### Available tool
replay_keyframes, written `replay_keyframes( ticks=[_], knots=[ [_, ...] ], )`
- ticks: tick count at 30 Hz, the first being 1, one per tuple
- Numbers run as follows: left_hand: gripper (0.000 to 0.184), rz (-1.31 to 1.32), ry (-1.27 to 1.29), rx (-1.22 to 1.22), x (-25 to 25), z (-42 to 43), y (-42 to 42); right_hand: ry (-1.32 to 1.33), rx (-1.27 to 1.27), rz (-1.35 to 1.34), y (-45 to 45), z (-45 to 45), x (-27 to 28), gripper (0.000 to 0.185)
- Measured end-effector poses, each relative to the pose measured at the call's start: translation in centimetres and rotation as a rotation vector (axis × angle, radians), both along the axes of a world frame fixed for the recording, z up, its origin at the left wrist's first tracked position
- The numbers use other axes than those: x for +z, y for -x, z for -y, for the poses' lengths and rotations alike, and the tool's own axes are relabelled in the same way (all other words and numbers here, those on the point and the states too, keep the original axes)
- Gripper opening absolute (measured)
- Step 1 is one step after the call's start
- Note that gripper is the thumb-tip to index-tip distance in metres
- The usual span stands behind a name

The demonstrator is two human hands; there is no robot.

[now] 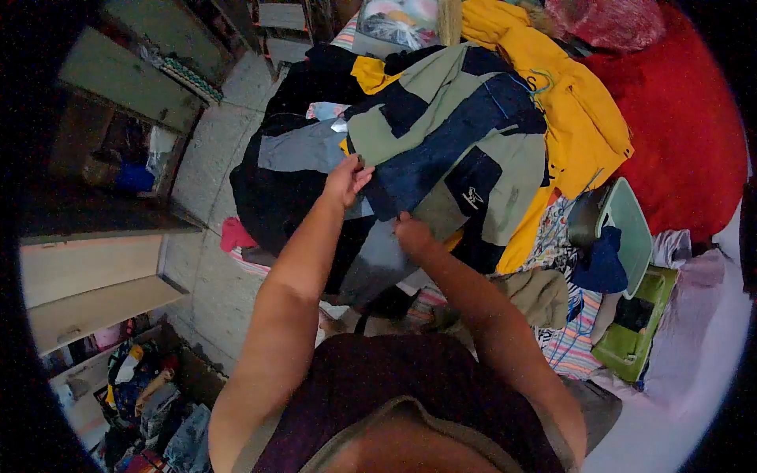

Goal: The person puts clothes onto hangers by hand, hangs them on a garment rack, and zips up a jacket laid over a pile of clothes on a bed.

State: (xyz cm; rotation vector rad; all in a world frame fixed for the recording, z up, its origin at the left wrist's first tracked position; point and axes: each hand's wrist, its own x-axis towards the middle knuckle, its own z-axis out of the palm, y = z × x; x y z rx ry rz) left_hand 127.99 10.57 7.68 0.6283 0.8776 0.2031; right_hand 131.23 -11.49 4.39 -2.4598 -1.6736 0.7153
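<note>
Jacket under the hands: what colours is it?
The jacket is grey-green and dark navy; it shows best in the head view.

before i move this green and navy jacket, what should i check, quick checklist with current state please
1. Right hand has the jacket: ok, fingers appear closed on its near edge.
2. Left hand grips firmly: cannot tell, some fingers look spread.
3. Jacket lies smooth: not ok, it is creased and folded.
4. Jacket is apart from other clothes: not ok, it rests on black clothing and against the yellow garment.
5. Pockets are empty: cannot tell.
</note>
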Motion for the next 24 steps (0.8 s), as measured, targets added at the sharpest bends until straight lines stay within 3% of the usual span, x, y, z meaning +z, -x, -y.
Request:
replay_keyframes(
  ticks=[5,9,12,16,19,21,24],
  knots=[
    [0.027,-0.11,-0.056,0.019,-3.4,-0.9,-2.0,0.133,0.064,-0.144,-0.3,0.7,1.3,0.016],
    [0.027,-0.194,-0.099,-0.049,-8.5,-2.8,-3.0,-0.004,-0.065,-0.186,-0.5,1.2,4.6,0.012],
    [0.025,-0.244,-0.182,-0.079,-8.8,-2.6,-3.2,-0.136,-0.121,-0.277,-0.8,1.8,5.1,0.012],
    [0.018,-0.382,-0.207,-0.248,-6.8,-2.6,-3.2,-0.329,-0.112,-0.37,-1.6,2.8,6.5,0.015],
    [0.015,-0.364,-0.201,-0.2,-3.1,-1.3,-2.9,-0.361,-0.122,-0.378,-1.7,2.9,7.3,0.015],
    [0.015,-0.319,-0.248,-0.189,-4.5,-1.8,-3.3,-0.431,-0.149,-0.395,-1.8,2.9,7.0,0.015],
    [0.016,-0.19,-0.194,-0.194,-2.5,-1.0,-3.1,-0.508,-0.216,-0.454,-1.9,3.4,7.0,0.015]
  ],
)
